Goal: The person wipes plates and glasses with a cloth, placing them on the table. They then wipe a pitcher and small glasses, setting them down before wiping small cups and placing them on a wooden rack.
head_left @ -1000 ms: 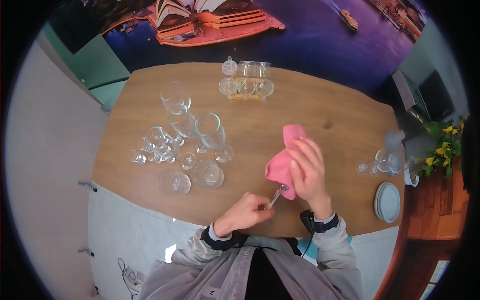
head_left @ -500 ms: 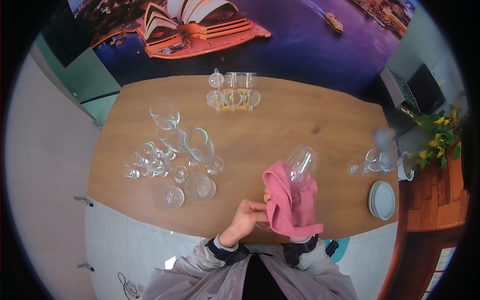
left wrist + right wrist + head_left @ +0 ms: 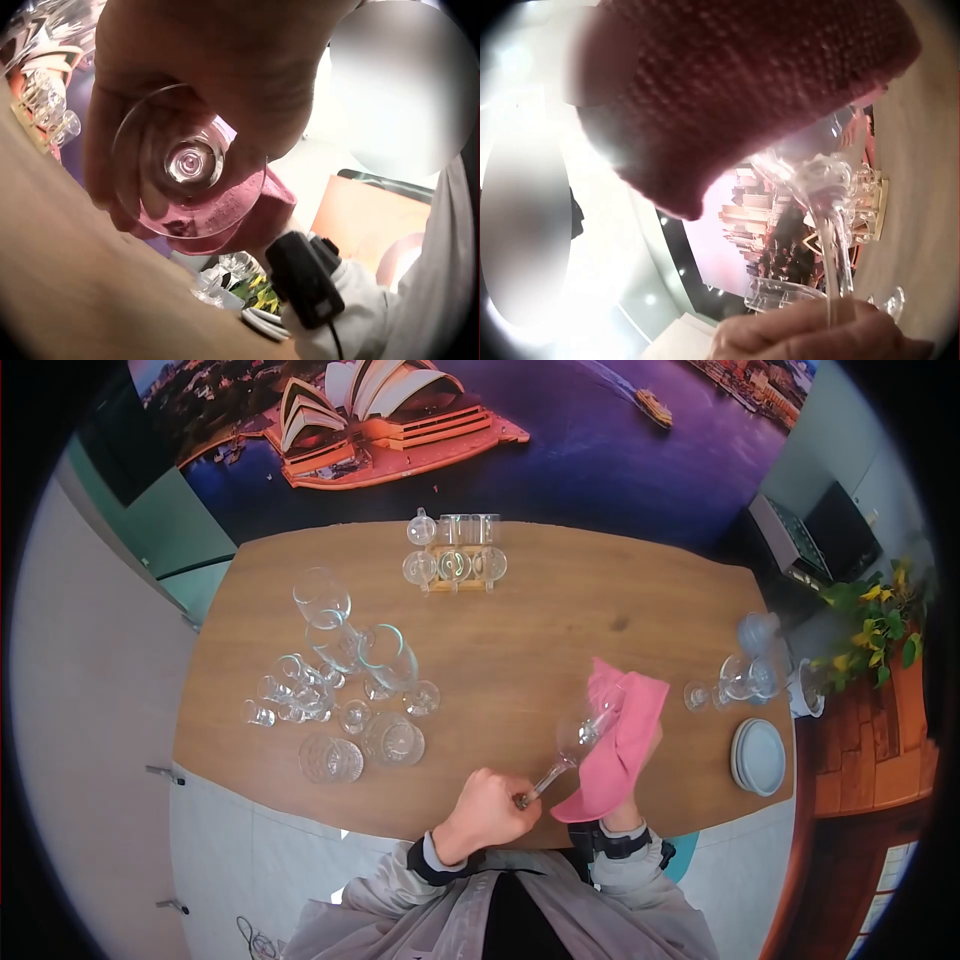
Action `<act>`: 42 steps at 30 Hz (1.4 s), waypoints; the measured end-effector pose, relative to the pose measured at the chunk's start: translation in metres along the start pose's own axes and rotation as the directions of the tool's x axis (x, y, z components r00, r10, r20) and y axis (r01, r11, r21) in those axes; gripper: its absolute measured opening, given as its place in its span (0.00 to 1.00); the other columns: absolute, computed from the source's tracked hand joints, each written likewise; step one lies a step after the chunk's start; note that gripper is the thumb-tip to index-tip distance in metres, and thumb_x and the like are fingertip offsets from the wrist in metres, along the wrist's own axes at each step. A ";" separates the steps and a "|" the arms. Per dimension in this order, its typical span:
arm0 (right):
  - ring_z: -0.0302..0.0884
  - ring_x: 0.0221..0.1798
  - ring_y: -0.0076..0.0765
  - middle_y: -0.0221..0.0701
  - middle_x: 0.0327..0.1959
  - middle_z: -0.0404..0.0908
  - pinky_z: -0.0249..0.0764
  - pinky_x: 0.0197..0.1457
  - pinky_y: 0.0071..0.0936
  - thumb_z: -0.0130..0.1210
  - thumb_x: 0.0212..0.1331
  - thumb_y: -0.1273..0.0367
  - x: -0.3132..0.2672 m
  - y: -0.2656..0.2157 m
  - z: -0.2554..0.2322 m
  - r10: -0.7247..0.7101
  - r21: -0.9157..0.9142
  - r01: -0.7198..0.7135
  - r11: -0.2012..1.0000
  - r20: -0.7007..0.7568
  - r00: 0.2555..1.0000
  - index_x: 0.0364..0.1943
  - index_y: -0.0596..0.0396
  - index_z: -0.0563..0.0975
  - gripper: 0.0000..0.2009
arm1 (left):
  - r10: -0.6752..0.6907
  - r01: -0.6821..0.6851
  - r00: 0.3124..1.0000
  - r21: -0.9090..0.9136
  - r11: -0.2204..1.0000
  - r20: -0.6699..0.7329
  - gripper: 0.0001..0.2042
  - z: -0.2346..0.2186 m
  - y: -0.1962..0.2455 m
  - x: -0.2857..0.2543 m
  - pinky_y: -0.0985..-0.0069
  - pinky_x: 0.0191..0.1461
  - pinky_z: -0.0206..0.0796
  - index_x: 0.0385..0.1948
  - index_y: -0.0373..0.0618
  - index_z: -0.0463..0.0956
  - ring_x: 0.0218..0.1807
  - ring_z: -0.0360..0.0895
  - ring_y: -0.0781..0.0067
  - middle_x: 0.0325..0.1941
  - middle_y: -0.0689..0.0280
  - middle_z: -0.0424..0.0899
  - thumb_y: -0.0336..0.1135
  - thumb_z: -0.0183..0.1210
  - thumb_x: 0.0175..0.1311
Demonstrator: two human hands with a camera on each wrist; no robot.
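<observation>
1. A clear stemmed glass [image 3: 580, 738] is held above the near part of a wooden surface [image 3: 510, 645], tilted, its bowl pointing away from the person and to the right.
2. The left hand [image 3: 487, 810] has its fingers curled round the lower stem, pinching it close to the round foot.
3. A pink cloth [image 3: 628, 735] touches the bowl and drapes over the right hand [image 3: 622, 816]. The cloth hides most of that hand, so how its fingers lie cannot be told.
4. Left of the left hand and farther out are two short, wide tumblers [image 3: 393, 740], a cluster of small glasses [image 3: 300, 695], and large stemmed glasses [image 3: 388, 658].
5. Well beyond both hands, glass mugs [image 3: 455, 566] are grouped at a small wooden rack [image 3: 458, 585].
6. Right of the right hand are stacked pale plates [image 3: 762, 758], with more stemmed glasses [image 3: 738, 678] beyond them and a yellow-flowered plant [image 3: 880, 622] farther right.
7. Behind the surface, facing the hands, a colourful harbour picture [image 3: 560, 450] covers the wall.
</observation>
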State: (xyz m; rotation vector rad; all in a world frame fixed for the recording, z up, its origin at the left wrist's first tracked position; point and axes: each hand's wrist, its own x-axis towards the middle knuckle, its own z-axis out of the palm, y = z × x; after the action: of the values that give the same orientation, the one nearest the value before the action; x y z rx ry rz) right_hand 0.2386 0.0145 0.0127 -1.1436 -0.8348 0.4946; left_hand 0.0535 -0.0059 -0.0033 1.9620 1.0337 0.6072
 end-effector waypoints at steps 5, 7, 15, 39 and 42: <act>0.78 0.35 0.22 0.32 0.33 0.80 0.73 0.37 0.19 0.56 0.66 0.74 0.010 -0.012 -0.026 0.066 0.303 -0.170 0.938 0.325 0.943 0.37 0.64 0.77 0.05 | -0.055 0.548 0.824 -0.769 0.328 0.564 0.14 -0.020 -0.011 0.003 0.71 0.27 0.68 0.15 0.37 0.74 0.21 0.80 0.59 0.17 0.59 0.76 0.38 0.61 0.52; 0.77 0.30 0.20 0.33 0.29 0.80 0.70 0.29 0.16 0.59 0.62 0.74 0.007 -0.024 -0.024 0.217 0.267 -0.276 0.923 0.229 0.949 0.38 0.65 0.79 0.06 | 0.245 0.650 0.739 -0.760 -0.013 0.627 0.18 -0.016 -0.027 0.010 0.72 0.30 0.66 0.14 0.38 0.69 0.24 0.81 0.54 0.20 0.56 0.75 0.42 0.58 0.54; 0.76 0.23 0.25 0.33 0.25 0.83 0.71 0.27 0.23 0.62 0.55 0.75 0.017 -0.003 -0.043 0.025 -0.245 0.008 0.970 0.130 0.991 0.27 0.65 0.82 0.05 | 0.072 -0.036 0.949 -0.121 0.992 0.307 0.18 -0.002 0.003 0.014 0.65 0.51 0.71 0.46 0.33 0.75 0.43 0.81 0.51 0.35 0.53 0.81 0.39 0.61 0.62; 0.74 0.27 0.24 0.32 0.29 0.81 0.70 0.31 0.21 0.60 0.60 0.70 0.035 -0.031 -0.043 -0.457 -0.205 0.516 0.832 0.276 0.846 0.33 0.65 0.79 0.09 | -0.129 0.136 0.962 -0.012 0.991 0.240 0.14 0.001 0.045 0.012 0.75 0.32 0.68 0.40 0.36 0.77 0.23 0.77 0.71 0.23 0.67 0.80 0.41 0.53 0.75; 0.75 0.30 0.24 0.31 0.31 0.81 0.71 0.33 0.21 0.60 0.61 0.70 0.013 -0.060 -0.040 0.062 0.176 -0.102 0.979 0.219 0.974 0.34 0.64 0.78 0.08 | 0.047 0.512 0.802 -0.725 0.461 0.596 0.13 -0.001 0.030 -0.002 0.74 0.27 0.63 0.41 0.38 0.77 0.15 0.72 0.72 0.20 0.67 0.80 0.41 0.52 0.75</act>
State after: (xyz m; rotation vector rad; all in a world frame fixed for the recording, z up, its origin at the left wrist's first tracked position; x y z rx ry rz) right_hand 0.2738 -0.0210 0.0659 -0.9658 -0.9069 0.7590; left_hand 0.0649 -0.0171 0.0227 0.9068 0.4368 0.2561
